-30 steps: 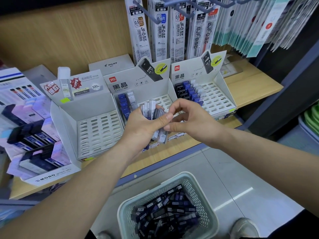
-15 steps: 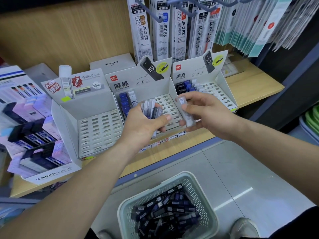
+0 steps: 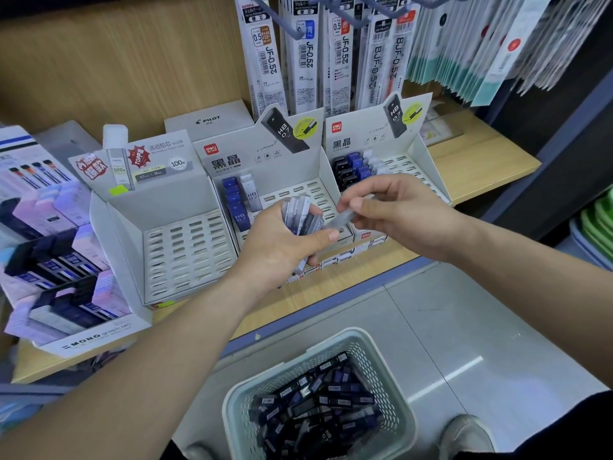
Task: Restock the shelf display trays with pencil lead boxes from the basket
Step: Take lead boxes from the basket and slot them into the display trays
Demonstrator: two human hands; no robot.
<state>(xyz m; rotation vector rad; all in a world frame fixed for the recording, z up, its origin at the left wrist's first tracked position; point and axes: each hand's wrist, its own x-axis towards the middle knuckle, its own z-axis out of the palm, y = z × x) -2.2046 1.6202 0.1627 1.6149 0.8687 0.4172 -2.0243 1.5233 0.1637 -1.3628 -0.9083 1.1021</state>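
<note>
Head view: my left hand [image 3: 282,242] grips a bundle of lead boxes [image 3: 300,216] over the middle tray [image 3: 300,190]. My right hand [image 3: 401,212] pinches one clear box [image 3: 340,221]. The trays hold only a few boxes, while the basket [image 3: 393,396] is heaped. In my judgement the task is at an early stage.

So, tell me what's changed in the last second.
The right hand, whose fingers were at the bundle of lead boxes in the left hand, pinched one clear box out and drew it a little to the right. The left hand kept its grip on the bundle, in much the same spot. The basket on the floor and the display trays stayed put.
</note>
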